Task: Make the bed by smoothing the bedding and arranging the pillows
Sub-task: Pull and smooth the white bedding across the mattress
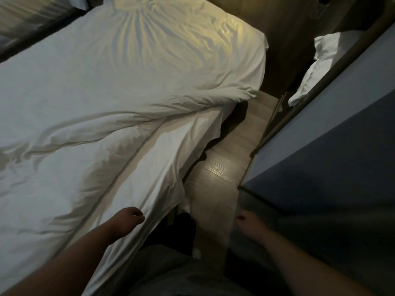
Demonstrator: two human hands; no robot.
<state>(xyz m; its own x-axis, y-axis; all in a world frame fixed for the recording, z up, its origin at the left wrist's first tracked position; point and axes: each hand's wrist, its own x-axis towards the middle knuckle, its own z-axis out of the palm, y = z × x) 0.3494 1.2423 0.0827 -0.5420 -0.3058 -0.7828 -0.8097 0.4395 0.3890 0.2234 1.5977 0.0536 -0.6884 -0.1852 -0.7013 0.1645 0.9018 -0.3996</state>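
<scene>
Our left hand (131, 217) curls at the sheet (162, 167) edge, grip unclear; our right hand (245, 222) hangs loose over the narrow floor (222, 167).

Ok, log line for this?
duvet rumpled | left hand at sheet edge, grip unclear | right hand idle over floor | pillow aside

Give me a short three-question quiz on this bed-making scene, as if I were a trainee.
1. Short answer: which is at the edge of the bed, the left hand or the right hand?
2. True or false: the duvet lies flat and smooth.
3. Where is the pillow? A: on the duvet. B: in the right hand. C: off the bed, across the floor to the right.

Key: 1 left hand; 2 false, it is wrinkled and bunched; 3 C.
</scene>
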